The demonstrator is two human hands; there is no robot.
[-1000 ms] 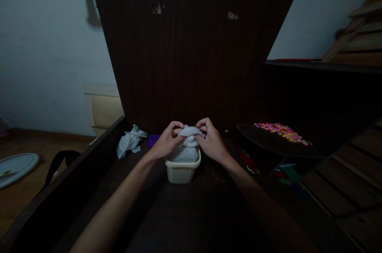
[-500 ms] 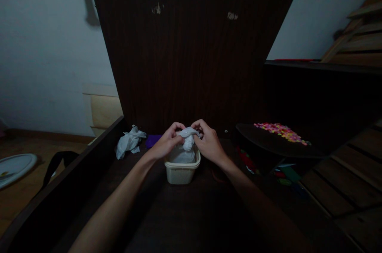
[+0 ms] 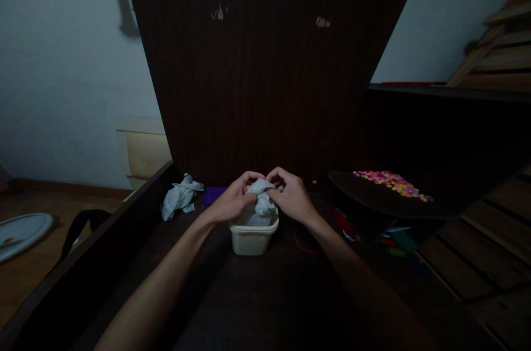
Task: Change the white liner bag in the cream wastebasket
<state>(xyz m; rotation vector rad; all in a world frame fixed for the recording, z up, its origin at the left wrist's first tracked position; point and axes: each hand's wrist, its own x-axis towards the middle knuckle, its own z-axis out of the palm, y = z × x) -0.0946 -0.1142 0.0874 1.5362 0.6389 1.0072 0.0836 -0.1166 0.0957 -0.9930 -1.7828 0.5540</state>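
A small cream plastic basket (image 3: 251, 240) stands on the dark wooden tabletop (image 3: 257, 301), with a white plastic bag (image 3: 262, 204) bunched up inside it. My left hand (image 3: 230, 202) pinches the top of the bag from the left. From the right, my right hand (image 3: 292, 196) grips the same twisted top. Both hands are closed, fingertips almost touching above the basket.
A crumpled white bag (image 3: 179, 196) and a purple object (image 3: 214, 194) lie at the back left. A dark round tray (image 3: 373, 196) with colourful small pieces (image 3: 390, 181) sits to the right. A tall dark wooden panel (image 3: 265, 63) rises behind. A white plate (image 3: 20, 229) lies on the floor, left.
Both hands have drawn closer together and sunk slightly, and the bag's top has gathered tighter and lower over the basket.
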